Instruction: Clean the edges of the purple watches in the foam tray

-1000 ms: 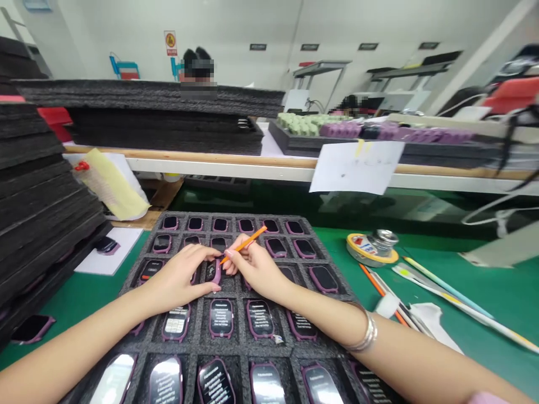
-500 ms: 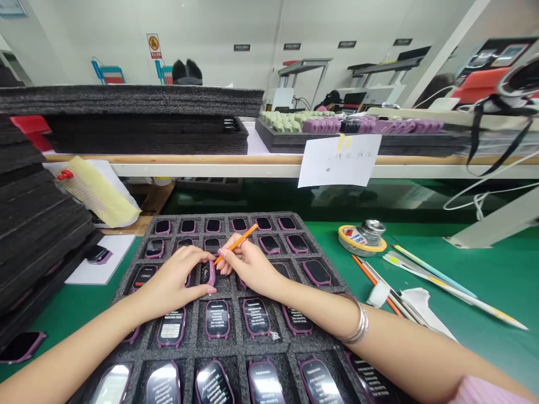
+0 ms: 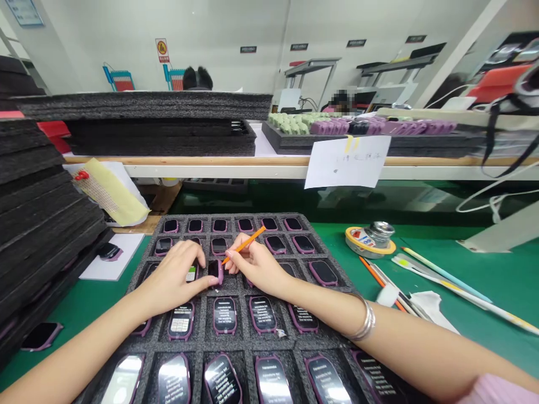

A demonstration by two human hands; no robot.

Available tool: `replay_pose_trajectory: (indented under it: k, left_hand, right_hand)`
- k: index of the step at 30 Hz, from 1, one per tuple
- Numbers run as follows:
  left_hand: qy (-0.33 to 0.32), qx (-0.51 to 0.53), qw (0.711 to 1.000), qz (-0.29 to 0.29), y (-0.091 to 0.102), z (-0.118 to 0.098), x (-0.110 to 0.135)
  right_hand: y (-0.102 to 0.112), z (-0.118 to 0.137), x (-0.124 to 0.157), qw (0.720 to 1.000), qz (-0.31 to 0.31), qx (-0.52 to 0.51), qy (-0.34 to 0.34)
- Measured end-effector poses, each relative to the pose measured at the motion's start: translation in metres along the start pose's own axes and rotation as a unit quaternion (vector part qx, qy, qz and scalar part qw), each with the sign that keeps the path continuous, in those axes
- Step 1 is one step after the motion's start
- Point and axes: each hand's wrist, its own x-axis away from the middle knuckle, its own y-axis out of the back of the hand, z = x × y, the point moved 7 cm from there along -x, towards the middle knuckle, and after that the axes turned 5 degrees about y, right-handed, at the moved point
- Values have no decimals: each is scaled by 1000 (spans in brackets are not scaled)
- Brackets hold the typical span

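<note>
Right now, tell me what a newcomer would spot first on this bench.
A black foam tray fills the middle of the green bench, its slots packed in rows with purple-framed watch-like devices. At its centre, the left hand and right hand meet at one device, the right holding an orange stick. Tall stacks of black foam rise on the left.

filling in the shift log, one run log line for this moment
left hand: at pink-framed device | right hand: holds orange pencil, beside device | place: foam tray

Purple-framed black smartwatch (image 3: 215,271), tilted up in its foam tray (image 3: 201,343)
</note>
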Motion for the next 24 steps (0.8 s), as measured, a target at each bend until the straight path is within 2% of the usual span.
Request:
replay_pose_trajectory:
  k: [3,7,11,15,19,24]
  left_hand:
    - [-36,-76,996,6,3,0,3]
    - [-76,-112,991,3,7,6,9]
    - [-62,-85,994,-26,16,19,18]
    - [-47,-44,998,-21,16,28,29]
    - [-44,2,998,-39,16,30,34]
    - [-33,37,998,-41,14,32,35]
  right_hand:
    - [-1,7,-2,1000,-3,10,2]
    - [-11,19,-15,1000,2,15,-3]
    - [-36,21,-36,999,26,-21,-9]
    - [-55,-1,-49,996,12,-82,-34]
    - [-61,-22,-48,992,4,-108,-57]
    - [-60,-18,-38,994,16,-98,-50]
